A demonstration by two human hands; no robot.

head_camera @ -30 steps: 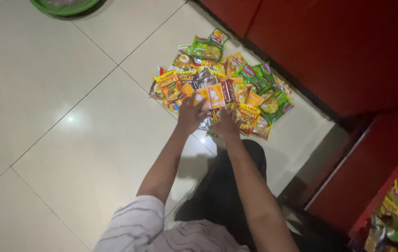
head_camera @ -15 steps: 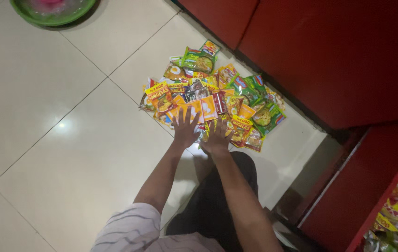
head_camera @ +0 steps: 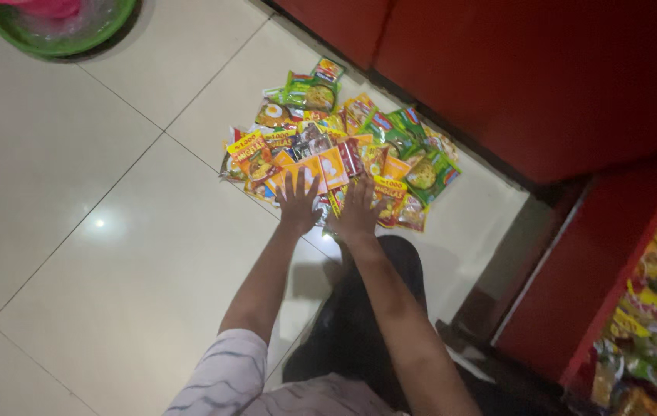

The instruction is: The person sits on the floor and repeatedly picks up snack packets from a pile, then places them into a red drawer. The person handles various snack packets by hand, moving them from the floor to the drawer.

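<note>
The pile of sachets (head_camera: 336,146) is spread on the tiled floor (head_camera: 74,231), directly ahead of both hands. The left hand (head_camera: 298,202) is laid flat, fingers splayed, on an orange packet (head_camera: 321,169); nothing is gripped. The right hand (head_camera: 358,212) rests open on the pile's near edge.

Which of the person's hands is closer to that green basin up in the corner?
Left. The left hand lies flat on the near edge of the packet pile, on the side toward the green basin. The right hand lies beside it, farther from the basin.
</note>
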